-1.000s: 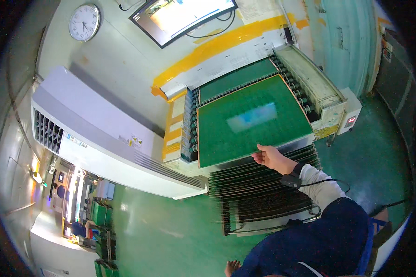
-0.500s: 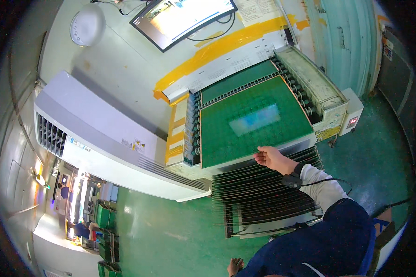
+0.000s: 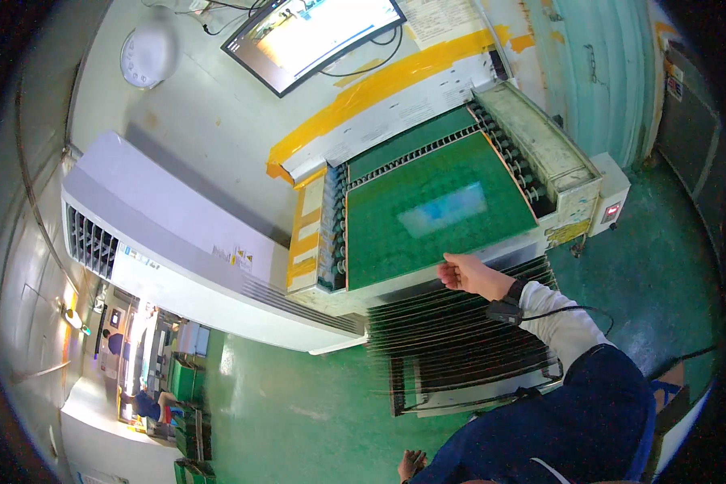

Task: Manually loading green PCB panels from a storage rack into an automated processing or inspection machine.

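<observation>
My right hand, at the end of a white sleeve with a dark band and a small device at the wrist, is at the near edge of a green panel. Its thumb lies at that edge and the curled fingers are below it, closed. The panel lies flat on a conveyor with rows of rollers along both sides, and light reflects off its glossy top. Below the conveyor's front is a dark rack of thin parallel rods. Low in the picture my left hand hangs over the floor, apart from everything, its fingers loosely bent and holding nothing.
A long white air unit leans along the conveyor's left. A lit screen and a round white fan-like object are at the wall. A control box sits on the right side. Far left, people are at a bright bench beside green bins.
The view has shifted slightly. My right hand stays at the panel's near edge, and no clear movement of the panel on the rollers shows. My left hand still hangs low.
</observation>
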The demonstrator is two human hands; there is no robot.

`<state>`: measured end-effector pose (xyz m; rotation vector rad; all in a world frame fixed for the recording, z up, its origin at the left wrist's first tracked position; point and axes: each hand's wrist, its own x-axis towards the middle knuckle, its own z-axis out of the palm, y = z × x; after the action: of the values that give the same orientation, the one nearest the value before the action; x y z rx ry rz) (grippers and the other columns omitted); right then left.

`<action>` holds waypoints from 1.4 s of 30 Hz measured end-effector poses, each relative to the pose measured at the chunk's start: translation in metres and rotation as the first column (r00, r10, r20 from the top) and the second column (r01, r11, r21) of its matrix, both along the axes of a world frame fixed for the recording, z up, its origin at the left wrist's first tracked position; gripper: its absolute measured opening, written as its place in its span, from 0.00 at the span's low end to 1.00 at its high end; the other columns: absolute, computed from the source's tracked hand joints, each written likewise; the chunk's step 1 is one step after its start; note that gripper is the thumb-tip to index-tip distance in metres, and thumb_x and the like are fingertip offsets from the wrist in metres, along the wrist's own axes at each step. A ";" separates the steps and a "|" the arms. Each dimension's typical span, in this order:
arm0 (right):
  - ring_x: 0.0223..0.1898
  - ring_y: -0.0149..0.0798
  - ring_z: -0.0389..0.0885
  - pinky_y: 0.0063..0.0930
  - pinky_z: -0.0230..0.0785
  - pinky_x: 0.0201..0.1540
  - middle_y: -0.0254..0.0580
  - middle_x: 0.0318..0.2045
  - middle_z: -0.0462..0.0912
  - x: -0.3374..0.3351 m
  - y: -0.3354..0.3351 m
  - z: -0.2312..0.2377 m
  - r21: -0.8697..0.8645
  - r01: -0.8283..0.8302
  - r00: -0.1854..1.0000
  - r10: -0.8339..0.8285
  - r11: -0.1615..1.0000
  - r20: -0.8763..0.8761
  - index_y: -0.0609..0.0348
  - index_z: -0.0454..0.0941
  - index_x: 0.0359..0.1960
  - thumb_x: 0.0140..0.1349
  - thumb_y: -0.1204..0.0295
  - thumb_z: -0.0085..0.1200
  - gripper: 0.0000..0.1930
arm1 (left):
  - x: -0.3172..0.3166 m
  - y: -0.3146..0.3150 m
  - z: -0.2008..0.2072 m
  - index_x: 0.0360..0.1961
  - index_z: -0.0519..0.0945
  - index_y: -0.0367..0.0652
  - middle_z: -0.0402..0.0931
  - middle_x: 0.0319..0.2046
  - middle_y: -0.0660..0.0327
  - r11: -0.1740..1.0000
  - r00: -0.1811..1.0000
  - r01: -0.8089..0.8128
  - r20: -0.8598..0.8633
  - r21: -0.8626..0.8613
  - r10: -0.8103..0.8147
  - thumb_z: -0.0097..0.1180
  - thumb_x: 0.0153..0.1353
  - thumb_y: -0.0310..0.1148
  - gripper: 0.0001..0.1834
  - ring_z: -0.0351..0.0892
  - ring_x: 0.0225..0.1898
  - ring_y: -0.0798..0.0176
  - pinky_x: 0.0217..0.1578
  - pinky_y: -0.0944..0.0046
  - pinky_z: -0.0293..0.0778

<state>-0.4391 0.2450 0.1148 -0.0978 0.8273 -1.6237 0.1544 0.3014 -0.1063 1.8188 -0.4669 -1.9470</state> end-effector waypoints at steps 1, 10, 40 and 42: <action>0.24 0.33 0.75 0.27 0.70 0.28 0.38 0.24 0.77 -0.001 0.004 0.002 -0.007 -0.018 1.000 0.018 1.000 -0.008 0.61 0.74 0.29 0.59 0.58 0.46 0.16 | -0.002 -0.001 0.000 0.43 0.68 0.38 0.72 0.44 0.54 1.000 1.000 0.004 0.002 0.001 -0.004 0.46 0.59 0.40 0.17 0.73 0.43 0.52 0.43 0.54 0.69; 0.22 0.33 0.74 0.26 0.69 0.26 0.38 0.21 0.76 -0.040 0.092 0.028 0.054 -0.032 0.998 0.035 0.998 -0.050 0.59 0.73 0.26 0.57 0.62 0.48 0.12 | -0.023 -0.009 0.001 0.45 0.67 0.36 0.73 0.44 0.55 0.999 0.999 0.038 0.018 0.028 -0.038 0.46 0.59 0.38 0.18 0.74 0.43 0.53 0.42 0.56 0.70; 0.29 0.36 0.72 0.31 0.68 0.29 0.35 0.33 0.73 -0.204 0.368 -0.145 0.374 0.888 0.349 -0.922 0.268 -0.168 0.54 0.67 0.39 0.55 0.61 0.53 0.15 | -0.092 -0.020 0.066 0.47 0.65 0.35 0.69 0.47 0.53 0.679 0.732 0.680 0.305 -0.276 -0.609 0.40 0.62 0.42 0.21 0.69 0.45 0.50 0.42 0.56 0.67; 0.30 0.38 0.72 0.31 0.67 0.27 0.36 0.35 0.73 -0.209 0.366 -0.143 0.389 0.890 0.332 -0.922 0.237 -0.197 0.54 0.67 0.42 0.55 0.62 0.53 0.16 | -0.094 -0.020 0.068 0.47 0.65 0.34 0.69 0.46 0.52 0.407 0.533 0.846 0.506 -0.345 -0.678 0.39 0.62 0.42 0.22 0.70 0.44 0.49 0.42 0.56 0.67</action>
<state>-0.6483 0.6112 -0.0280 0.9892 1.3007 -2.4521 0.0602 0.2815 -0.0387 1.5610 -2.0990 -1.6639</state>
